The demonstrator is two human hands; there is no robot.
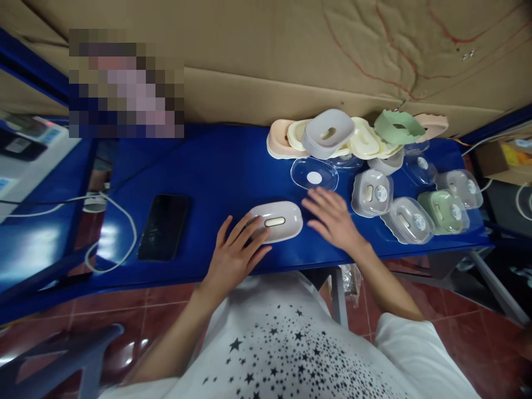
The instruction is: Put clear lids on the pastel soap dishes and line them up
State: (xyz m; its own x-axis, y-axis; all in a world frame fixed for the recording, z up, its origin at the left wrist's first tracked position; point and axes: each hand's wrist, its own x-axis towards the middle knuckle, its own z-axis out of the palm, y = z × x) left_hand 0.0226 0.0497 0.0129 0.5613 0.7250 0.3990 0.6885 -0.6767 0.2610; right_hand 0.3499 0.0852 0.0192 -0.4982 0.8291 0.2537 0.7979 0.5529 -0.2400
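Note:
A pale grey oval plastic dish lies on the blue table in front of me, with a cream oblong piece at its middle. My left hand is open, its fingers spread over the left end of the dish. Whether they press on it I cannot tell. To the right of the dish, my right hand holds nothing, its fingers apart. Just beyond its fingertips lies a clear oval lid with a round white label.
Plastic parts in peach, cream, grey and green are piled against the cardboard wall. Several boxes with clear lids, one of them grey, stand at right. A black phone and a white cable lie at left.

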